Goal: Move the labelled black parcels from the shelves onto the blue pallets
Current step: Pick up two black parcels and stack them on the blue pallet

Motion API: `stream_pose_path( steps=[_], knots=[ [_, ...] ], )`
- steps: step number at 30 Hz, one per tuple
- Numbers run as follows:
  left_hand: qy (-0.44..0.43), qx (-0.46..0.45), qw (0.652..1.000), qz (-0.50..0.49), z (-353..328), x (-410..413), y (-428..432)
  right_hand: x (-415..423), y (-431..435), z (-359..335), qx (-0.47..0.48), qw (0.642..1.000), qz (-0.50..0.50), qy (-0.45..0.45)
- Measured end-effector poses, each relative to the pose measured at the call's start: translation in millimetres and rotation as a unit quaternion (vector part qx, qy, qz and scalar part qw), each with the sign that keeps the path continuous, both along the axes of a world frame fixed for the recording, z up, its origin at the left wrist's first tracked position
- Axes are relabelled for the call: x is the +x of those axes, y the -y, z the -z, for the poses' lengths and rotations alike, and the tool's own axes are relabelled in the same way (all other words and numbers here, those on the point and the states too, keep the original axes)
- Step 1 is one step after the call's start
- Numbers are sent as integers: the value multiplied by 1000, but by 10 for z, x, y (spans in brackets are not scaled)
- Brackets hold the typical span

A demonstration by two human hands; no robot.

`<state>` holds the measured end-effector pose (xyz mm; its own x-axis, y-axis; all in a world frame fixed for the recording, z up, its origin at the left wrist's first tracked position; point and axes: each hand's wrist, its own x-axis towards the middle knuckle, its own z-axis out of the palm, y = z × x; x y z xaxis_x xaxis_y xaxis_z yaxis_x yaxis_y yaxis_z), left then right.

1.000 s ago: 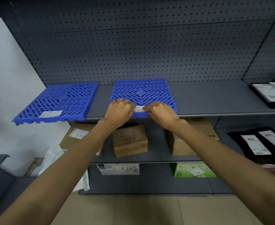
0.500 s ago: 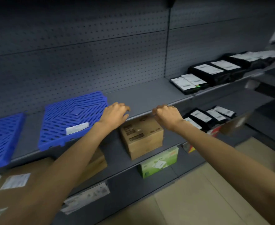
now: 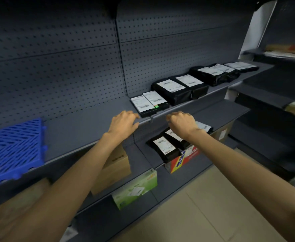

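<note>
Head view: flat parcel (image 3: pixel 149 103), label upward

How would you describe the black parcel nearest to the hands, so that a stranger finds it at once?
Find the upper grey shelf and its row of black parcels. The flat parcel lies at the row's left end, just beyond the left hand. Unlike its bulkier neighbours, it is thin and carries two white labels and a small green mark.
</note>
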<state>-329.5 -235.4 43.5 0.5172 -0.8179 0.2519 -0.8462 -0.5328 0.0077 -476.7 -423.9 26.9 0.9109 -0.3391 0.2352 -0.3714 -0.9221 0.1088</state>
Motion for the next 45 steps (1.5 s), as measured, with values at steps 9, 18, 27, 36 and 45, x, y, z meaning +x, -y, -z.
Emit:
stream_pose_path(
  steps=[9, 18, 27, 36, 45],
  knots=[
    [-51, -39, 996, -63, 220, -122, 904, 99, 797, 88, 43, 998, -39, -2],
    [-48, -49, 994, -80, 131, 409, 1693, 673, 1543, -88, 54, 997, -59, 19],
    [-60, -78, 992, -77, 35, 557, 2779, 955, 2543, -160, 71, 996, 45, 9],
    [-46, -27, 985, -166, 108, 494, 3409, 1164, 3048, -6, 111, 992, 63, -10],
    [-152, -42, 935, -317, 297, 184, 4069, 1074, 3709, 76, 134, 989, -19, -54]
  ],
)
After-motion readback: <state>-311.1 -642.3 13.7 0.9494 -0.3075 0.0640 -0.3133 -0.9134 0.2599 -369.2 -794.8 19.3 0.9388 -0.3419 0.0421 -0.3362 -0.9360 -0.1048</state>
